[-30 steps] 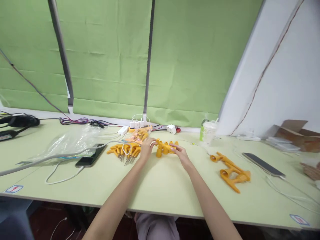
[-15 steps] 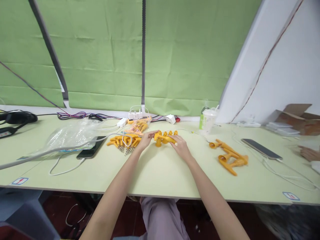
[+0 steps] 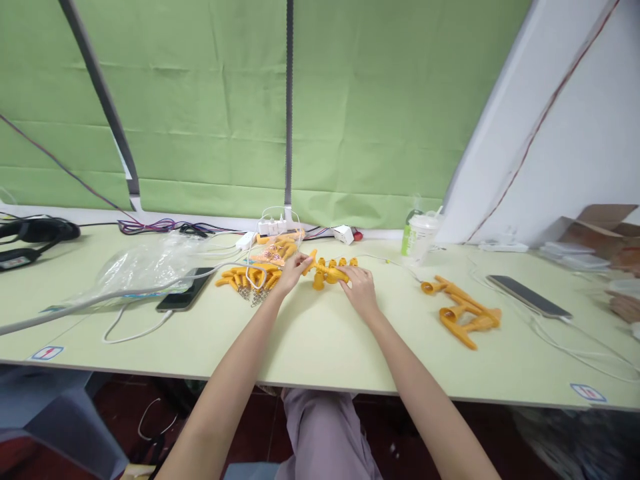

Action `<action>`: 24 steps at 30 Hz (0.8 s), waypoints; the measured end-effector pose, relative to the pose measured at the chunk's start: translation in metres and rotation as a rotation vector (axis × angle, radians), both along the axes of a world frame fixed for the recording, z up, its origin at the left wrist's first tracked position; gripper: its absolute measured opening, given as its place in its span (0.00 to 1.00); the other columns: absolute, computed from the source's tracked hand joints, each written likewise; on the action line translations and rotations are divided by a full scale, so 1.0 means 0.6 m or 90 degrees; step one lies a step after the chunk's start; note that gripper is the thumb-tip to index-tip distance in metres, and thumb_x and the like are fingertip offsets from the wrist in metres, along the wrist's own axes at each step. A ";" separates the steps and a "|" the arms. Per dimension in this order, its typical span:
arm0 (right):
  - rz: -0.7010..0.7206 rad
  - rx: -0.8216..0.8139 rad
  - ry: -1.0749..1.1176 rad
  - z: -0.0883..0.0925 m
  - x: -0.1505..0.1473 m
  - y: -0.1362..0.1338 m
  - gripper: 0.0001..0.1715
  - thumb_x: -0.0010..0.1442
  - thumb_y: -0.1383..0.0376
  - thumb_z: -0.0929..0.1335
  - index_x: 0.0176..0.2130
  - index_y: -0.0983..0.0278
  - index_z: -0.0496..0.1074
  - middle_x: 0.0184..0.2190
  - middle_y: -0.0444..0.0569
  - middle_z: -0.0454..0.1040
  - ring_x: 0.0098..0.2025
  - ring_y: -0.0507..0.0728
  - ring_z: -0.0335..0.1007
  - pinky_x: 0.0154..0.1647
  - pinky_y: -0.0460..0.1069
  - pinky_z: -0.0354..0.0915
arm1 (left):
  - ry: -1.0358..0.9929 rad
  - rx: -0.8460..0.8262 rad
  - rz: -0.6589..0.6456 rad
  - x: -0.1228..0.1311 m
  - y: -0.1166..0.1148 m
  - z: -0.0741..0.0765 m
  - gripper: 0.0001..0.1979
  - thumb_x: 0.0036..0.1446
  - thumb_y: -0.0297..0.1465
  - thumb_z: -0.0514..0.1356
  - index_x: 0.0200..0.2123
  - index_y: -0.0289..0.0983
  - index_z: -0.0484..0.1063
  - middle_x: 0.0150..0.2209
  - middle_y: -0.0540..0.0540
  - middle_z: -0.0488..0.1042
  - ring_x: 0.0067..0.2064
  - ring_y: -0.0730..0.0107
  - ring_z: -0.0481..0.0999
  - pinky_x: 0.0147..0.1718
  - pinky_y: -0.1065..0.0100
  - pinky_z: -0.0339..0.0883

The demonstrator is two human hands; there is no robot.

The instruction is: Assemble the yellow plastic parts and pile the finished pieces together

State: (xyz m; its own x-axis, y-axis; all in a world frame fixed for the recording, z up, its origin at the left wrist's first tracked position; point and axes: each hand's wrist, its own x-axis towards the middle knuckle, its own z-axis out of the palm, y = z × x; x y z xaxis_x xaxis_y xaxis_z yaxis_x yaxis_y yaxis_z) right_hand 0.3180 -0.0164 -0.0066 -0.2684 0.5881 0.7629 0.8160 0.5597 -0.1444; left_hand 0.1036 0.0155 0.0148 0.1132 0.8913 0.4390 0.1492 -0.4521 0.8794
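Both my hands meet on a cluster of yellow plastic parts [image 3: 330,271] on the pale green table [image 3: 320,347], far out in front of me. My left hand [image 3: 291,270] pinches one yellow piece at the cluster's left end. My right hand [image 3: 360,291] has its fingers closed on the cluster's right side, pressing it to the table. A pile of yellow pieces with small metal chains [image 3: 249,280] lies just left of my left hand. A second group of larger yellow trumpet-shaped parts [image 3: 463,311] lies to the right, apart from both hands.
A clear plastic bag [image 3: 143,270] and a phone on a white cable [image 3: 184,290] lie at left. A power strip with chargers [image 3: 273,230] and a plastic cup [image 3: 419,239] stand at the back. Another phone [image 3: 529,296] and a person's hand [image 3: 625,307] are at right.
The view shifted slightly. My left hand has lifted one yellow piece at the cluster's left end so it tilts up; my right hand stays on the cluster.
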 end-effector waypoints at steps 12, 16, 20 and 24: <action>-0.043 0.035 0.084 0.005 -0.001 -0.005 0.15 0.59 0.69 0.64 0.46 0.61 0.73 0.44 0.51 0.77 0.47 0.60 0.69 0.47 0.53 0.59 | 0.030 0.040 -0.068 -0.014 -0.001 0.009 0.17 0.54 0.44 0.57 0.40 0.38 0.76 0.34 0.45 0.72 0.34 0.70 0.68 0.30 0.70 0.63; 0.012 -0.015 0.111 -0.002 0.000 0.002 0.15 0.59 0.66 0.64 0.46 0.60 0.73 0.44 0.50 0.76 0.48 0.60 0.69 0.49 0.54 0.60 | 0.082 0.087 0.030 -0.021 0.006 0.007 0.13 0.45 0.40 0.65 0.33 0.38 0.75 0.37 0.45 0.71 0.38 0.69 0.67 0.34 0.69 0.63; 0.010 -0.056 0.125 -0.006 -0.004 0.007 0.15 0.60 0.64 0.64 0.46 0.60 0.73 0.45 0.51 0.76 0.49 0.61 0.69 0.50 0.56 0.59 | -0.078 0.009 0.122 -0.035 0.015 0.005 0.17 0.52 0.46 0.59 0.25 0.37 0.67 0.29 0.48 0.66 0.32 0.71 0.66 0.29 0.70 0.60; 0.004 -0.077 0.192 -0.007 0.003 0.016 0.17 0.60 0.60 0.64 0.48 0.61 0.72 0.46 0.52 0.74 0.48 0.61 0.67 0.50 0.56 0.59 | -0.285 -0.024 0.154 -0.067 0.017 0.016 0.18 0.52 0.48 0.58 0.29 0.38 0.64 0.27 0.51 0.66 0.27 0.77 0.64 0.23 0.74 0.55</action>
